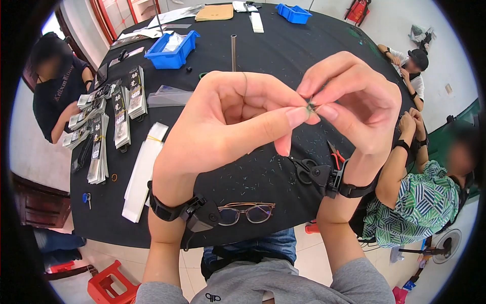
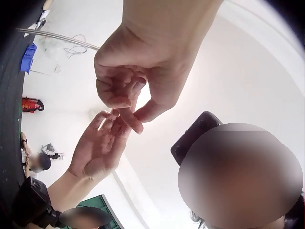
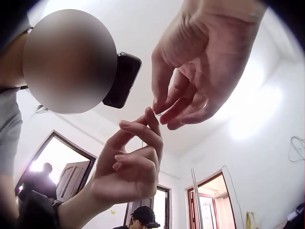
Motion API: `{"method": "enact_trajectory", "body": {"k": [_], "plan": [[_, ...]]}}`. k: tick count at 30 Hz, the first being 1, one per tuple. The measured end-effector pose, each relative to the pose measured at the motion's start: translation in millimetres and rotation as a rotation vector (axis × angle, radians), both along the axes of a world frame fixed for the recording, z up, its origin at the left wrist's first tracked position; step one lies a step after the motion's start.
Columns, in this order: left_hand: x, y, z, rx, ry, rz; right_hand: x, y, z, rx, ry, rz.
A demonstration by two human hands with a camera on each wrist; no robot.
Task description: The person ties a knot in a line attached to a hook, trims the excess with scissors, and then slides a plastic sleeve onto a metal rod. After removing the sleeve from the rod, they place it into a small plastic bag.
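Note:
Both hands are raised over the black table (image 1: pixel 228 182), fingertips meeting in the head view. Between finger and thumb my left hand (image 1: pixel 212 119) pinches a thin green thread (image 1: pixel 245 85), which loops over its index finger. My right hand (image 1: pixel 367 101) pinches a tiny dark piece (image 1: pixel 311 106) right at the left fingertips; its kind cannot be told, mostly hidden by the fingers. In the left wrist view the left hand (image 2: pixel 147 62) is above the right hand (image 2: pixel 97 148). The right wrist view has the right hand (image 3: pixel 205 71) above the left hand (image 3: pixel 128 171).
Black scissors (image 1: pixel 305 171) and red-handled pliers (image 1: pixel 336 154) lie under the right wrist. Eyeglasses (image 1: pixel 247 214) rest near the front edge. White strips (image 1: pixel 143 177) and printed packs (image 1: pixel 119 116) are left. Beyond stand a metal rod (image 1: pixel 234 53) and blue bin (image 1: pixel 164 58). People sit at both sides.

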State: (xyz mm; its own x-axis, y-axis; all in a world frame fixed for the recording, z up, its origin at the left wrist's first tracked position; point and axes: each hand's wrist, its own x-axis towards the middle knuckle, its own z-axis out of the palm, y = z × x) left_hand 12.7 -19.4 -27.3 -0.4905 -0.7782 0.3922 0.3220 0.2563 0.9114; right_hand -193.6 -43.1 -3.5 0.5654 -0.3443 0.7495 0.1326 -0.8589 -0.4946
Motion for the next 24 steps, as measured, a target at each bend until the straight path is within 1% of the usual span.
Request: {"method": "enact_trajectory", "body": {"k": [6, 13, 19, 21, 22, 24], "plan": [[0.5, 1.4, 5.9, 0.016, -0.101, 0.016, -1.0, 3.3, 2.9, -0.009, 0.001, -0.031], [3.8, -1.5, 7.0, 0.06, -0.127, -0.028, -1.4, 5.2, 4.1, -0.014, 0.017, -0.051], [-0.5, -3.0, 2.9, 0.008, -0.112, 0.026, -2.4, 6.4, 5.7, 0.021, 0.032, -0.08], [-1.2, -2.9, 2.2, -0.03, -0.102, 0.043, -3.1, 4.0, 6.4, -0.08, 0.046, -0.08], [-1.7, -2.3, 2.4, -0.028, -0.099, 0.037, -3.4, 5.2, 7.0, -0.078, 0.049, -0.086], [-1.9, -0.5, 3.7, -0.028, -0.095, 0.082, -2.2, 9.8, 8.2, 0.015, 0.052, -0.107]]}}
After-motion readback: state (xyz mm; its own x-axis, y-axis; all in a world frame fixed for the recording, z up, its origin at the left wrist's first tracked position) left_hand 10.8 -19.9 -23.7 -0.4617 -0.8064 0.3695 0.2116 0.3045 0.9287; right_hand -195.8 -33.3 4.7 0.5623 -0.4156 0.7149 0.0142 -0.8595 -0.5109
